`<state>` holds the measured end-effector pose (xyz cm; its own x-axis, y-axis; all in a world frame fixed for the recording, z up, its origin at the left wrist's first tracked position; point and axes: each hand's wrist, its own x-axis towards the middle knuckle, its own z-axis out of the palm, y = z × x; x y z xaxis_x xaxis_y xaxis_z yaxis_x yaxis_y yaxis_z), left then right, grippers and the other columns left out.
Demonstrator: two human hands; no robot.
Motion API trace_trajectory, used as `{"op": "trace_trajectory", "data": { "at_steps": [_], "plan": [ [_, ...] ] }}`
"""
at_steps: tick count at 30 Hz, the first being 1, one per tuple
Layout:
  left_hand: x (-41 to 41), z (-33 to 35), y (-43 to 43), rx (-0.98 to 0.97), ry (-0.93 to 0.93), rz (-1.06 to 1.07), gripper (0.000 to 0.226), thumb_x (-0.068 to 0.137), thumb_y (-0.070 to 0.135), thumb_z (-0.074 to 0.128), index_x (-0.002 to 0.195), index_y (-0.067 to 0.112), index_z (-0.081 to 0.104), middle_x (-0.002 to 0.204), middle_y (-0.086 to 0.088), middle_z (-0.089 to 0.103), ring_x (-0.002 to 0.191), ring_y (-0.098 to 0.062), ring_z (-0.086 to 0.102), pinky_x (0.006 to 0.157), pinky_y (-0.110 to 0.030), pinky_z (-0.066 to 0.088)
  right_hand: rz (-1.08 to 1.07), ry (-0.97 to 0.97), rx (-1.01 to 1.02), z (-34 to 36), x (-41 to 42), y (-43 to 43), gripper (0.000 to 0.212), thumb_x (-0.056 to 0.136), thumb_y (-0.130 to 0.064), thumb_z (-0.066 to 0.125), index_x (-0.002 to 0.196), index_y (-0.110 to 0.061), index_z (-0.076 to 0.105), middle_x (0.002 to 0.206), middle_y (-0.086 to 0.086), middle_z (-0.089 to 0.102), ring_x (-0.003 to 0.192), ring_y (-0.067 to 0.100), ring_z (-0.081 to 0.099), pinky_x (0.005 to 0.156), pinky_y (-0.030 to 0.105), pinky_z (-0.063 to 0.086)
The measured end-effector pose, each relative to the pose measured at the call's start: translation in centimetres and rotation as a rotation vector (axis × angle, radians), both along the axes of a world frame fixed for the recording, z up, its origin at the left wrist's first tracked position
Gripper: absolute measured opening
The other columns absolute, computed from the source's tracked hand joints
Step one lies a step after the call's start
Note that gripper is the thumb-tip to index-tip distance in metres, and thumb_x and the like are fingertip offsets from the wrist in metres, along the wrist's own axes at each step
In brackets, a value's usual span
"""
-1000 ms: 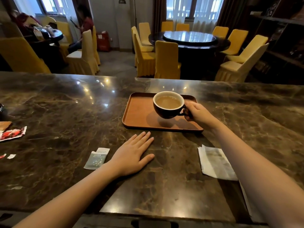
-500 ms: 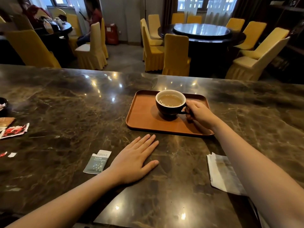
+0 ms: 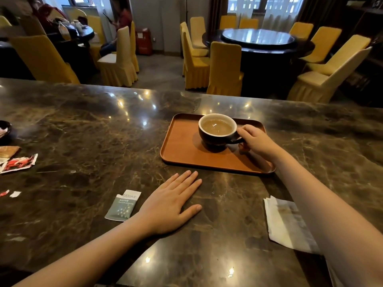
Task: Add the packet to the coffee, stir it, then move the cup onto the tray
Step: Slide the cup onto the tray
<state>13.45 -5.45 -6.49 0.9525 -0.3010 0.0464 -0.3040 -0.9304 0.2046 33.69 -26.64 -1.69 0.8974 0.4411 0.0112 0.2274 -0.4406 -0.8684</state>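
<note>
head: cup [image 3: 217,131] on tray [image 3: 182,150], r hand [image 3: 256,141]

Dark marble counter [image 3: 83,131]; folded white napkin [image 3: 286,222] lying flat on it; torn red wrapper [image 3: 19,163] near the left edge; small paper scraps [image 3: 10,193] close by it; round dark table [image 3: 258,41] behind, ringed by yellow-covered chairs [image 3: 224,68].

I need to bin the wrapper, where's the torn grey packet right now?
The grey packet lies flat on the marble counter, just left of the left hand and nearer the person than the tray.
</note>
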Motion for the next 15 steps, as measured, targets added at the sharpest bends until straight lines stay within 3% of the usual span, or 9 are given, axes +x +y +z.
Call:
{"op": "trace_trajectory", "data": {
  "at_steps": [8, 13, 15],
  "plan": [
    [-0.02, -0.03, 0.00, 0.001, -0.008, -0.003, 0.066, 0.083, 0.068, 0.007, 0.140, 0.036, -0.005, 0.150, 0.014, -0.009, 0.132, 0.005, -0.023, 0.104, -0.017, -0.022, 0.029, -0.083, -0.063, 0.13, -0.60, -0.47, 0.023, 0.096, -0.023, 0.039, 0.098, -0.005, 0.055, 0.079, 0.001, 0.063, 0.060, 0.013, 0.063, 0.054, 0.023, 0.054],
    [-0.07, -0.08, -0.01, 0.001, -0.006, 0.002, 0.066, 0.084, 0.068, 0.009, 0.141, 0.036, -0.004, 0.150, 0.014, -0.009, 0.133, 0.004, -0.022, 0.104, -0.019, -0.022, 0.001, -0.069, -0.039, -0.04, -0.71, -0.45, 0.025, 0.096, -0.024, 0.040, 0.097, -0.005, 0.056, 0.079, 0.009, 0.065, 0.055, 0.011, 0.063, 0.049, 0.018, 0.053],
    [-0.08, -0.02, -0.02, 0.000, 0.002, 0.007, 0.066, 0.084, 0.068, 0.009, 0.141, 0.036, -0.003, 0.150, 0.015, -0.010, 0.133, 0.003, -0.022, 0.105, -0.019, -0.021, -0.019, -0.067, -0.052, -0.05, -0.84, -0.53, 0.024, 0.095, -0.027, 0.042, 0.103, -0.008, 0.055, 0.081, 0.002, 0.063, 0.055, 0.005, 0.063, 0.047, 0.012, 0.050]
  ]
}}
